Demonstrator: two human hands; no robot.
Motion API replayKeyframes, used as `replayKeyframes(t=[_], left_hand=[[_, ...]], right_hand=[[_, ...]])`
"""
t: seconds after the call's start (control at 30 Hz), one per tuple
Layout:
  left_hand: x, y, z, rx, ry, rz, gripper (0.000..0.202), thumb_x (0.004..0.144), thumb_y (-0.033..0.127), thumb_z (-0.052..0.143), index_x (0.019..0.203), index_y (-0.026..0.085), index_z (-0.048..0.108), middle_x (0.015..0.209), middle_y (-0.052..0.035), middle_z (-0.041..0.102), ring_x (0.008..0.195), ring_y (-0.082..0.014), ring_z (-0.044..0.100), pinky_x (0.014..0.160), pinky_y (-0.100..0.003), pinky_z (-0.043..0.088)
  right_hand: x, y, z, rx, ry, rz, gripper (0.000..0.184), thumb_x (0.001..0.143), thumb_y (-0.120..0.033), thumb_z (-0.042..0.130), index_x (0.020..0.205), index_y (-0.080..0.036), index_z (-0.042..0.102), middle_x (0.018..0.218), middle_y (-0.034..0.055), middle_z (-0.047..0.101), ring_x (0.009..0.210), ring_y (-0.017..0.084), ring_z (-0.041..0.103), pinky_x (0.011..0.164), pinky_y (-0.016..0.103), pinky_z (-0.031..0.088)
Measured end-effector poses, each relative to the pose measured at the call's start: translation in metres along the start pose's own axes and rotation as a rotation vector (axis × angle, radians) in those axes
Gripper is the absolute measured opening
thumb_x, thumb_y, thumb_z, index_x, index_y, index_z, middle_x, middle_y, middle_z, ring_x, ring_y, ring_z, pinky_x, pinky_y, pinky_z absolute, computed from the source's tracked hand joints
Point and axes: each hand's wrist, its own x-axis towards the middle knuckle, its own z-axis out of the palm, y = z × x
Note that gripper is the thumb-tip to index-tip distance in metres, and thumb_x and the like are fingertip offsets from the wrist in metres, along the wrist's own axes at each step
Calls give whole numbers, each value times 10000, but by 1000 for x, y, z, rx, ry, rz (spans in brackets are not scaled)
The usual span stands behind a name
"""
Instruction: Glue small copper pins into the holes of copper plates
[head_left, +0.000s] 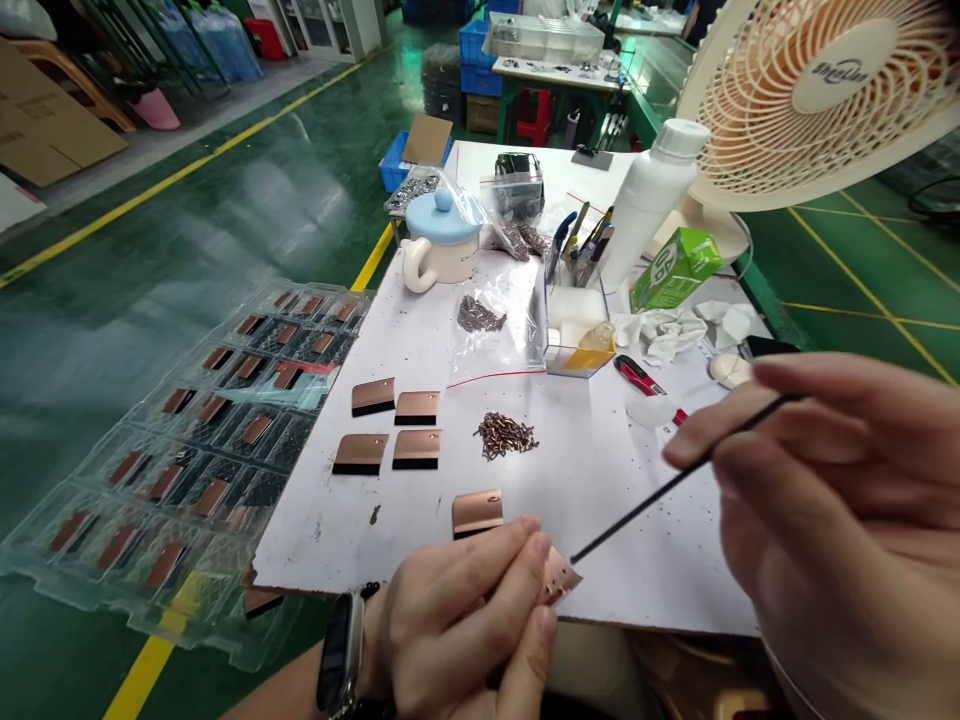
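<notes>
My left hand (465,625) is at the near edge of the white board (352,540), its fingers pinching a small copper plate (561,578) with tiny holes. My right hand (840,500) is shut on a thin black rod (675,480), whose tip almost reaches the held plate. Beyond my left fingers lies a loose copper plate (477,512) with a black edge. Several similar plates (373,397) sit in two rows further up the board, beside a heap of small copper pins (505,436).
A clear plastic tray (172,450) of copper plates overhangs the board's left edge. Further back stand a blue-lidded mug (441,240), a bagged pile of pins (480,315), a tool holder (577,260), a red utility knife (640,375), a white bottle (649,205) and a desk fan (810,90).
</notes>
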Motion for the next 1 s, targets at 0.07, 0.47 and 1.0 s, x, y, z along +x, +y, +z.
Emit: replayKeyframes(t=[0.07, 0.47, 1.0], left_hand=[[-1, 2, 2, 3, 0, 9, 512, 819, -4, 527, 1268, 238, 576, 996, -59, 753, 948, -278, 715, 781, -371, 662], [-3, 2, 1, 44, -33, 6, 533, 812, -51, 496, 1223, 272, 602, 999, -34, 748, 956, -244, 714, 805, -349, 653], [-2, -17, 1, 34, -30, 161, 413, 805, 8, 534, 1153, 217, 604, 1001, -78, 752, 926, -252, 722, 740, -341, 660]], right_hand=[[-5, -5, 12, 99, 32, 109, 348, 832, -143, 660, 1161, -251, 623, 840, 36, 661, 707, 168, 644, 572, 291, 549], [-10, 0, 16, 72, -72, 96, 326, 839, -126, 650, 1135, -263, 633, 826, -11, 680, 691, 122, 639, 580, 255, 528], [13, 18, 10, -192, 136, -129, 417, 788, -125, 693, 1158, -306, 630, 933, 8, 686, 769, 182, 648, 624, 341, 514]])
